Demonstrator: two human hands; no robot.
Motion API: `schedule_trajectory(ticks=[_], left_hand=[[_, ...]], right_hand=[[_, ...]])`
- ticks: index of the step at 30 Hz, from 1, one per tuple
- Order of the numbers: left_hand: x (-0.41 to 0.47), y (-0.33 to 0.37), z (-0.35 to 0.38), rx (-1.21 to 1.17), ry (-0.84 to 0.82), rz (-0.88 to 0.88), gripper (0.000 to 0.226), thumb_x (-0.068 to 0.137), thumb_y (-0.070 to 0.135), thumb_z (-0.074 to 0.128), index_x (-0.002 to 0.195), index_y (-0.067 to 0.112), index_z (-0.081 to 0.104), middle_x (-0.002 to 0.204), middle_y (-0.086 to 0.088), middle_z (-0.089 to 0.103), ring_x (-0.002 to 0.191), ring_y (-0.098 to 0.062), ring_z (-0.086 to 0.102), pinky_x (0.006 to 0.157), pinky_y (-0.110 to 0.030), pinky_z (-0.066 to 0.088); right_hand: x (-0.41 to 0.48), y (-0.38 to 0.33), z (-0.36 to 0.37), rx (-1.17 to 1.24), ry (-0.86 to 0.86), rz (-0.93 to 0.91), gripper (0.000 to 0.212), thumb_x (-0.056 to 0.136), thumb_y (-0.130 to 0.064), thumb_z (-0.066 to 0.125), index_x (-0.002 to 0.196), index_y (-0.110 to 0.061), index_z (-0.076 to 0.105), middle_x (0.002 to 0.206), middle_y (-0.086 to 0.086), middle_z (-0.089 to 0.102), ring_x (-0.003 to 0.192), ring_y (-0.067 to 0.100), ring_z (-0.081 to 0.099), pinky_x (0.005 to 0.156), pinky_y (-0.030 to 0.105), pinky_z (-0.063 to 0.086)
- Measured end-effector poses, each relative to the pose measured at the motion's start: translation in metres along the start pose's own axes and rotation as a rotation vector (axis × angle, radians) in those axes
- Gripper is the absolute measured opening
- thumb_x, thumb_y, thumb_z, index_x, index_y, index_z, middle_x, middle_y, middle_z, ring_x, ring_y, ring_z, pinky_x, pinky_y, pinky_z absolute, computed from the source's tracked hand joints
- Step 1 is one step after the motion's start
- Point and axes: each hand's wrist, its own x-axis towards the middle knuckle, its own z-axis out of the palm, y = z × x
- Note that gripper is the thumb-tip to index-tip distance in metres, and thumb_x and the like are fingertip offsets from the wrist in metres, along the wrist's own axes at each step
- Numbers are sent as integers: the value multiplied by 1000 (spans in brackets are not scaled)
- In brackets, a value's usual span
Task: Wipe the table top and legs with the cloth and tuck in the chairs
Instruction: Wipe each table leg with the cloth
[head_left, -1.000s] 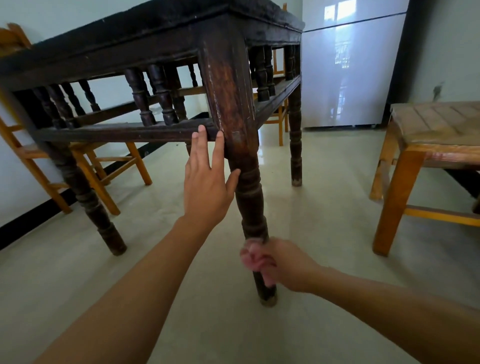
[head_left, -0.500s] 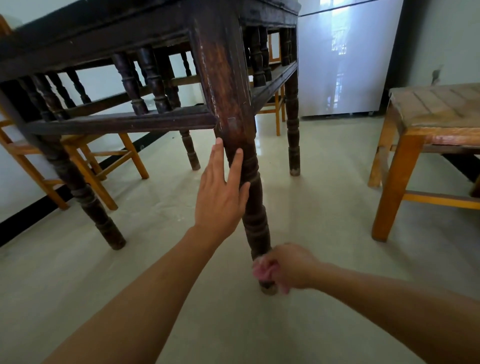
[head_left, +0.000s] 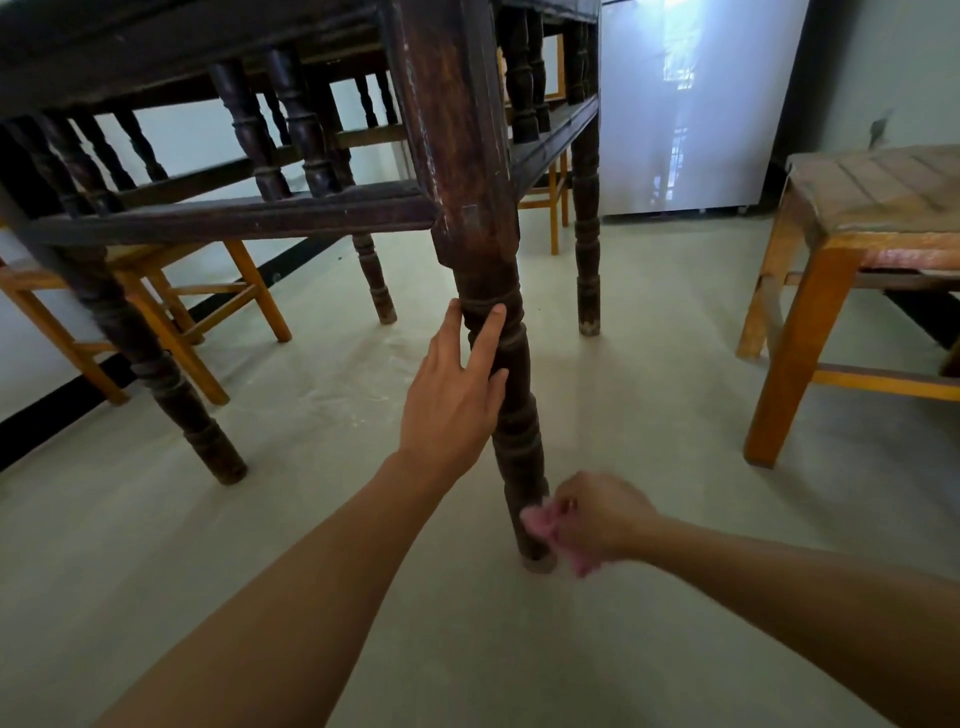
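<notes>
I look from low down at a dark wooden table (head_left: 228, 215) with turned legs and a spindle rail. Its nearest leg (head_left: 470, 182) runs down the middle of the view. My left hand (head_left: 452, 395) rests flat against that leg at mid height, fingers spread. My right hand (head_left: 597, 517) is closed around a pink cloth (head_left: 540, 522) pressed to the bottom of the same leg, just above its foot. The cloth is blurred and mostly hidden in my fist. The table top itself is out of sight above.
An orange wooden chair (head_left: 171, 306) stands behind the table at left, another (head_left: 553, 197) at the far side. A light wooden chair (head_left: 852, 249) stands at right. A white fridge (head_left: 691, 104) is at the back. Pale floor lies all around.
My right hand has slid the cloth down the leg to near its foot. My left hand has dropped from the lower rail onto the leg. My view has sunk lower.
</notes>
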Motion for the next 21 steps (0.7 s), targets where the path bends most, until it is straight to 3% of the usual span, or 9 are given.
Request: schedule_trajectory(ticks=[1, 4, 7, 8, 10, 12, 14, 18, 21], left_hand=[[0, 0, 1, -17, -17, -5, 65, 97, 31, 50, 152, 27, 14, 157, -15, 20, 136, -35, 36, 103, -47, 42], [-1, 0, 3, -67, -30, -8, 66, 98, 29, 49, 152, 29, 11, 156, -15, 19, 130, -32, 44, 99, -45, 47], [-1, -1, 6, -100, -25, 9, 65, 98, 25, 50, 152, 28, 14, 155, -16, 19, 126, -32, 49, 95, -42, 49], [-2, -1, 7, -103, -20, 15, 65, 98, 24, 50, 152, 28, 15, 155, -16, 19, 125, -33, 50, 95, -43, 49], [-2, -3, 10, -102, -21, 26, 66, 97, 23, 51, 151, 29, 14, 157, -16, 15, 125, -34, 50, 94, -44, 50], [-7, -6, 13, -102, -42, 22, 70, 96, 24, 53, 151, 33, 9, 159, -13, 7, 125, -31, 50, 93, -43, 50], [-14, -9, 16, -90, -76, 32, 74, 96, 26, 53, 150, 37, 3, 160, -11, 0, 123, -29, 51, 93, -41, 50], [-22, -7, 23, -76, -130, -8, 70, 97, 30, 50, 151, 36, 7, 160, -6, -12, 126, -27, 48, 100, -39, 45], [-22, -3, 29, -89, -101, -12, 69, 96, 28, 54, 151, 34, 13, 160, -8, -11, 127, -30, 48, 100, -40, 44]], right_hand=[[7, 0, -12, 53, 119, 13, 25, 89, -48, 64, 88, -22, 65, 66, -3, 69, 58, 12, 68, 59, 27, 58], [22, -17, -53, 649, 442, -47, 14, 92, -29, 63, 99, -18, 60, 85, 0, 66, 65, 12, 66, 55, 23, 54], [26, -39, -46, 846, 524, -147, 4, 94, -20, 61, 92, -17, 60, 82, 2, 65, 60, 10, 62, 51, 21, 52], [24, -41, -32, 877, 502, -167, 10, 96, -20, 59, 89, -13, 60, 81, 7, 66, 57, 11, 62, 50, 22, 51], [18, -29, 0, 881, 281, -102, 17, 97, -16, 56, 89, -3, 62, 76, 11, 65, 51, 14, 61, 47, 23, 48], [6, -9, 21, 526, -109, 8, 22, 92, -7, 59, 72, -12, 66, 67, 3, 65, 52, 13, 59, 54, 25, 47], [6, 2, 16, 360, -214, 102, 25, 89, -10, 66, 65, -16, 65, 64, 2, 66, 53, 16, 57, 54, 28, 46], [36, -6, -32, 794, 340, 77, 11, 89, -21, 68, 93, -13, 62, 80, 11, 72, 55, 18, 66, 52, 27, 53], [49, -16, -25, 1010, 463, -9, 9, 95, -19, 58, 103, -14, 58, 91, 10, 67, 70, 20, 68, 59, 29, 55]])
